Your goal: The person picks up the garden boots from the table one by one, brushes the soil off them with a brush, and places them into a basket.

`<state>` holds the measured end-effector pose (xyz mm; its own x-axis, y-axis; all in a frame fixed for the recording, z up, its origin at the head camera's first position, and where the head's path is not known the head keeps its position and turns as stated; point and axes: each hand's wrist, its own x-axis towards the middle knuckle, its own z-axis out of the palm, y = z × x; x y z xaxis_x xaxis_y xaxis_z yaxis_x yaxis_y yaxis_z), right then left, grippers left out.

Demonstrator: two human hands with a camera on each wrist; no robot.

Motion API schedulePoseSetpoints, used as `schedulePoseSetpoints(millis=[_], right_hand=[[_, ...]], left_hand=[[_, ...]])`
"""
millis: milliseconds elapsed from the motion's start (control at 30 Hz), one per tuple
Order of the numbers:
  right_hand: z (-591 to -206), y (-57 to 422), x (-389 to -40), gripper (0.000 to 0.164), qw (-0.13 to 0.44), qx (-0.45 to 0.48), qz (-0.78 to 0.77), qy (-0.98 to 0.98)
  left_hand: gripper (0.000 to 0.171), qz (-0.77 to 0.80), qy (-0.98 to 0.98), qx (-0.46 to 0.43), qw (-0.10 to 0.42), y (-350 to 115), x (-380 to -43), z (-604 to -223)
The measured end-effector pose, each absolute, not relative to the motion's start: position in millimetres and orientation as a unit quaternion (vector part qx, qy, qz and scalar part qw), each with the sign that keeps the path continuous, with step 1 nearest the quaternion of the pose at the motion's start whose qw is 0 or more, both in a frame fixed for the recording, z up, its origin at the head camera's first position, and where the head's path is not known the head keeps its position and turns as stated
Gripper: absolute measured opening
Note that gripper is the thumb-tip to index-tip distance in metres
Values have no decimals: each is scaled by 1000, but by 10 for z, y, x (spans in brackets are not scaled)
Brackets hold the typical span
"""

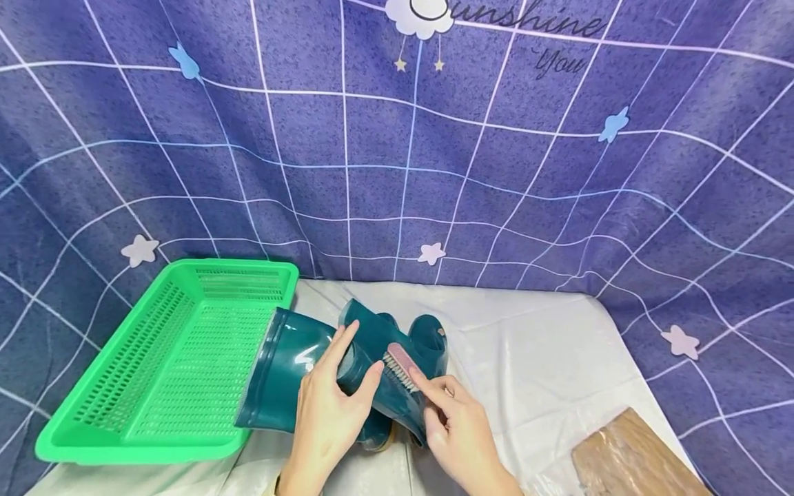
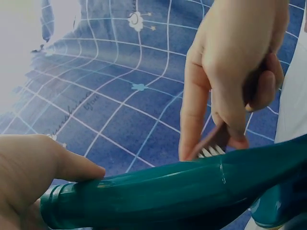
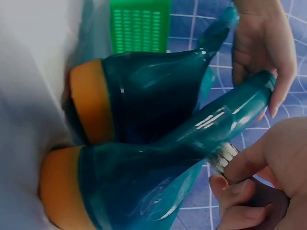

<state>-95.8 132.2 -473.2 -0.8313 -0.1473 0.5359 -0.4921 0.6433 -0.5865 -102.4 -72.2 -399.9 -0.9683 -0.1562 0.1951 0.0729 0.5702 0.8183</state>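
Two teal rubber rain boots stand close together in the middle of the table. My left hand grips the rim of the boot shaft, the thumb pressed on its surface in the left wrist view. My right hand holds a pinkish scrub brush, index finger stretched along its back. Its pale bristles meet the side of that shaft, which looks flattened and bent over. The second boot leans left, partly behind my left hand. Orange soles show in the right wrist view.
A green plastic basket stands on the left, its edge close by the second boot. At the front right lies a brown block in clear wrap. White cloth covers the table, and a purple grid-patterned curtain hangs behind.
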Motion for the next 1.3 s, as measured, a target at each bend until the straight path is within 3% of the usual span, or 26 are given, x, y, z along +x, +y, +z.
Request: schedulePoseSetpoints(millis=[333, 700, 933, 1300], right_hand=[[-4834, 1362, -947, 68, 169, 122, 371, -905], [-4800, 1336, -956, 69, 240, 117, 380, -886], [-4775, 1283, -950, 70, 254, 181, 390, -867], [-4871, 1290, -994, 64, 231, 130, 367, -892]], left_hand=[[87, -537, -842, 11, 54, -754, -1025, -3995], [96, -589, -808, 30, -2, -773, -1036, -3956], [76, -570, -821, 22, -1, -795, -1049, -3948], [64, -493, -869, 25, 46, -809, -1050, -3966]])
